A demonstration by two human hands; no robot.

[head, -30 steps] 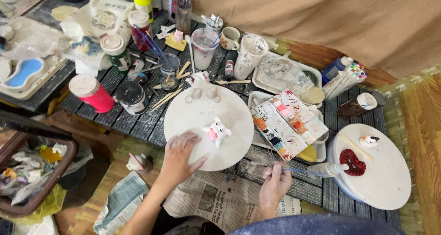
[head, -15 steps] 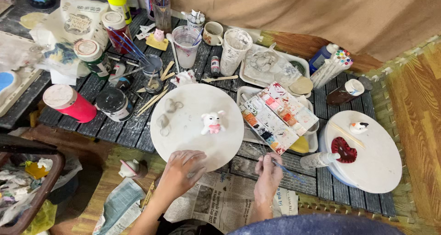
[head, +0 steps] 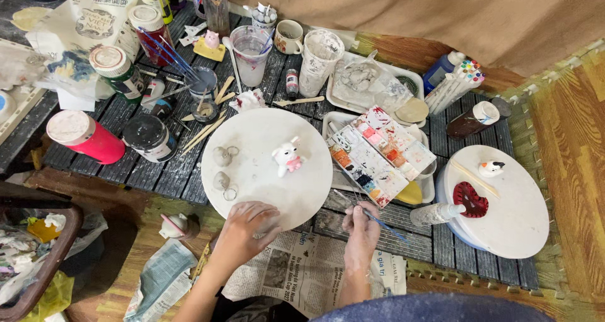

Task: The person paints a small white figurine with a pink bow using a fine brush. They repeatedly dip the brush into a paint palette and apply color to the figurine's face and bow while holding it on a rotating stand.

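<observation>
Left hand [head: 247, 229] flat, open, on near rim of round white board [head: 265, 164]; right hand [head: 360, 229] pinches thin paintbrush [head: 377, 222]; small painted figurine [head: 287, 156] looks light, brittle; best lifted by its body.

At frame centre a white round board [head: 265, 139] carries a white figurine [head: 287, 157] with pink clothing. The paint palette [head: 381, 155] shows red, orange, pink and blue squares. The brush [head: 378, 222] has a blue handle. At left stands a pink jar [head: 88, 138]. A second white board [head: 498, 224] at right bears a dark red heart [head: 471, 200].
</observation>
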